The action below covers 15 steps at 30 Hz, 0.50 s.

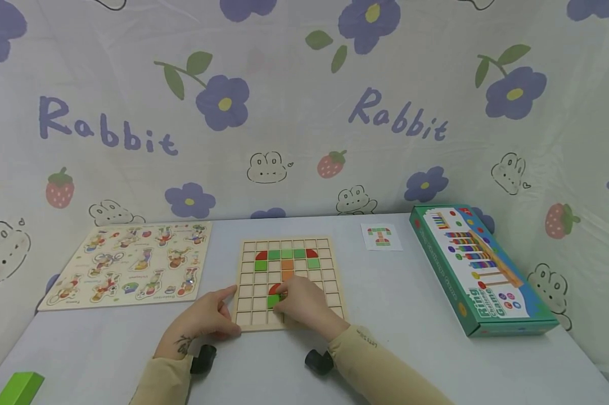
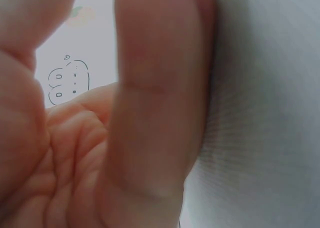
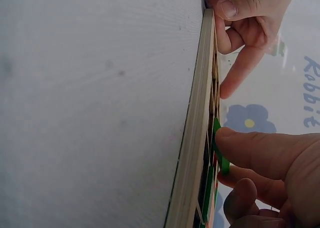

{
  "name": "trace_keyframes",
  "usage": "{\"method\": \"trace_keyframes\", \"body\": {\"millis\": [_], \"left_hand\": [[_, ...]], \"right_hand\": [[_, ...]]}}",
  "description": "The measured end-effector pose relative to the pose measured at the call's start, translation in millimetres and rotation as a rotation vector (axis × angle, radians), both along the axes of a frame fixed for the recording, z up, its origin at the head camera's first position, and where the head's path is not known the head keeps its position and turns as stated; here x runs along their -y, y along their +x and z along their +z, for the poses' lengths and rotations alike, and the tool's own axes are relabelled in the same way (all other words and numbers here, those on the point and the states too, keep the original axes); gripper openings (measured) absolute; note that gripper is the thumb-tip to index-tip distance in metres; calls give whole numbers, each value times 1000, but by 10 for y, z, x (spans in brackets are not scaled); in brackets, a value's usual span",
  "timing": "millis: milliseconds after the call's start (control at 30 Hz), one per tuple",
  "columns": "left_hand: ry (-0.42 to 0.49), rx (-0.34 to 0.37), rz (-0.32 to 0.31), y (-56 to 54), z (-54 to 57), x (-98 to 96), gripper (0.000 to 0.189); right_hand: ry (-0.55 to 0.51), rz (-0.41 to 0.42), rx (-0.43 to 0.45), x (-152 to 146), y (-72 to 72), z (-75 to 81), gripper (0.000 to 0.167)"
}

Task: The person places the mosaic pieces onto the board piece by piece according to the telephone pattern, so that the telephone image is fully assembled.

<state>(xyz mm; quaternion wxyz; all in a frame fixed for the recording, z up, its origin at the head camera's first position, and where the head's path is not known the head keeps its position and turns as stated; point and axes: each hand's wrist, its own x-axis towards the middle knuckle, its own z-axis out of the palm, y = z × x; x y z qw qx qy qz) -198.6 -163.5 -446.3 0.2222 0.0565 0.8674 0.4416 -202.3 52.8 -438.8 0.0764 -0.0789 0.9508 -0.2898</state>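
Note:
A wooden grid board [image 1: 261, 328] lies mid-table, bearing green square tiles, orange tiles [image 1: 287, 264] and red rounded pieces [image 1: 311, 253]. Over its lower part, my right hand [image 1: 304, 301] pinches a green tile [image 3: 221, 153] between thumb and finger; the right wrist view shows it tilted at the board's surface. Another green tile [image 3: 206, 200] lies in the grid nearer that camera. Just above the held tile in the head view is a red rounded piece [image 1: 274, 289], partly covered by my fingers. My left hand [image 1: 205, 318] touches the board's left edge with index finger and thumb.
A small card [image 1: 382, 237] with a coloured tile pattern lies behind the board to the right. A green game box [image 1: 486, 275] stands farther right. At left lies a wooden picture puzzle [image 1: 132, 270], and a green block [image 1: 19, 388] sits at the near left corner.

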Motion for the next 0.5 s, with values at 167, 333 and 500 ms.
{"method": "trace_keyframes", "body": {"millis": [167,333,500], "left_hand": [[-7,-2,-2,-1,-11,4,96],[-9,1,-1,-5,-15,6,96],[-6,2,-3,-11,-20,10,96]], "right_hand": [[15,9,-14,6,1,-2,32],[-11,-11,5,2,-3,-1,34],[-69,-40,37,-27,-27,12,36]]}}
